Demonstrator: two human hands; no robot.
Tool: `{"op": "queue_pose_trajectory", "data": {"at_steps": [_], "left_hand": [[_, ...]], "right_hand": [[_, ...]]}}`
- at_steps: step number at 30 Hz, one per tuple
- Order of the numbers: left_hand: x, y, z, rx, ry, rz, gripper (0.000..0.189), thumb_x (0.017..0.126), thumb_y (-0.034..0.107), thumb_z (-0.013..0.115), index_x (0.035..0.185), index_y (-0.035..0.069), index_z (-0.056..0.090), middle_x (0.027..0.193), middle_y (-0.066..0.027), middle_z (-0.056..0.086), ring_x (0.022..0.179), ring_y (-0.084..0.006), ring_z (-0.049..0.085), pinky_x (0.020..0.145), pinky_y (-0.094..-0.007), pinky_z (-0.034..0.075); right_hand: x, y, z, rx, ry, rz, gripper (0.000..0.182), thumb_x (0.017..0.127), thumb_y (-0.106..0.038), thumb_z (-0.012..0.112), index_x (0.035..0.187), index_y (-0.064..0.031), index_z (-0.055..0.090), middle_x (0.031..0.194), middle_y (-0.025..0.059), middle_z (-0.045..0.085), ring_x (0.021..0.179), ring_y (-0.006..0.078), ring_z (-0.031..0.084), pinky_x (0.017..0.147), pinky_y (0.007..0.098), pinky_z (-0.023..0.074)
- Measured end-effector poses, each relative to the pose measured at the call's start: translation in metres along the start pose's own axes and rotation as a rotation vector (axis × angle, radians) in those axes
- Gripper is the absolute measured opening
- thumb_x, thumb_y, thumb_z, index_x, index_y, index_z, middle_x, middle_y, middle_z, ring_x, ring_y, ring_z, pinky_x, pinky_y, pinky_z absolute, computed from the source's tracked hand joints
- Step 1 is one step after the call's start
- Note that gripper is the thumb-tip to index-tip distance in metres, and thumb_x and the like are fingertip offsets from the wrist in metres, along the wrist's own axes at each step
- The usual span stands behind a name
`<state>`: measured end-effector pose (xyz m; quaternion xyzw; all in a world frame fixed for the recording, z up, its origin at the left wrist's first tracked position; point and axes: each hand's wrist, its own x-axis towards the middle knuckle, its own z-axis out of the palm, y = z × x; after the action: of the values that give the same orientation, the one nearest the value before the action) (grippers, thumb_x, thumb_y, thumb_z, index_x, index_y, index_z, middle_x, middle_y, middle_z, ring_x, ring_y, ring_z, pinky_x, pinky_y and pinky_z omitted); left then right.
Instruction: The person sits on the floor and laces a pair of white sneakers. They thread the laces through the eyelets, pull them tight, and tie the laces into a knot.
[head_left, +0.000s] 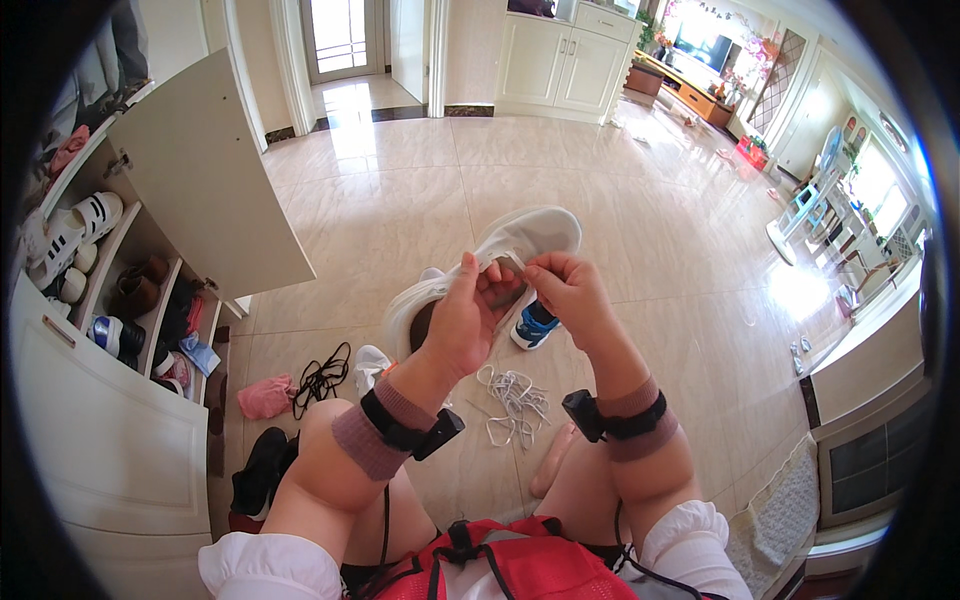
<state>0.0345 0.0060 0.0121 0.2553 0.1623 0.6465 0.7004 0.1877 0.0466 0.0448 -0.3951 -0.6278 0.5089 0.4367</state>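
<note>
A white sneaker (536, 229) is held up in front of me, its toe towards the upper right. My left hand (472, 315) grips it near the opening, thumb up, fingers curled at the tongue and eyelets. Between the thumb and fingers of my right hand (566, 289) is the end of a white shoelace (516, 260), at the eyelets. Below the hands, a pile of loose pale laces (514, 401) lies on the floor. Partly hidden behind my right hand is a blue shoe (534, 330). Another white shoe (370, 365) stands beside my left forearm.
At left, an open cabinet door (214, 180) juts out beside shelves of shoes (135, 292). Black laces (322, 379), a pink cloth (266, 396) and a black shoe (256, 469) lie by my left leg. A fan (784, 240) stands far right.
</note>
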Motion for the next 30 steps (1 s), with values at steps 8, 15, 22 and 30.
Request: {"op": "queue_pose_trajectory", "data": {"at_steps": [8, 15, 22, 30], "left_hand": [[-0.002, 0.008, 0.001, -0.016, 0.016, 0.023, 0.036, 0.101, 0.043, 0.038, 0.087, 0.011, 0.048, 0.098, -0.0058, 0.057, 0.101, -0.0221, 0.054, 0.099, -0.0417, 0.041], [0.001, 0.007, -0.005, -0.024, -0.009, 0.032, 0.037, 0.101, 0.044, 0.037, 0.087, 0.011, 0.048, 0.101, -0.0067, 0.058, 0.1, -0.022, 0.055, 0.099, -0.0417, 0.041], [0.0, 0.01, -0.001, -0.01, -0.025, 0.043, 0.038, 0.102, 0.044, 0.035, 0.087, 0.011, 0.047, 0.102, -0.0075, 0.058, 0.101, -0.0219, 0.055, 0.099, -0.0415, 0.042], [0.0, 0.011, -0.005, 0.058, -0.026, 0.051, 0.04, 0.101, 0.045, 0.035, 0.087, 0.01, 0.048, 0.105, -0.0097, 0.06, 0.106, -0.0273, 0.056, 0.098, -0.0441, 0.043]], "right_hand": [[-0.005, -0.009, 0.002, -0.09, -0.069, -0.018, 0.012, 0.088, -0.01, 0.064, 0.088, 0.0012, 0.065, 0.071, -0.0032, 0.058, 0.063, 0.0024, 0.048, 0.054, 0.0201, 0.0378], [-0.001, 0.002, 0.0, -0.098, -0.132, -0.051, 0.01, 0.089, -0.011, 0.063, 0.089, -0.0005, 0.065, 0.068, -0.0048, 0.054, 0.058, 0.001, 0.043, 0.049, 0.0201, 0.0333], [-0.002, -0.005, -0.005, 0.097, -0.208, 0.084, 0.01, 0.092, -0.011, 0.06, 0.096, -0.0021, 0.062, 0.065, -0.0055, 0.051, 0.054, 0.0023, 0.042, 0.046, 0.0204, 0.0317], [-0.007, -0.009, 0.0, -0.467, -0.12, -0.188, 0.013, 0.086, -0.011, 0.066, 0.093, -0.0008, 0.061, 0.061, 0.0015, 0.055, 0.055, 0.0051, 0.05, 0.049, 0.0235, 0.0407]]}}
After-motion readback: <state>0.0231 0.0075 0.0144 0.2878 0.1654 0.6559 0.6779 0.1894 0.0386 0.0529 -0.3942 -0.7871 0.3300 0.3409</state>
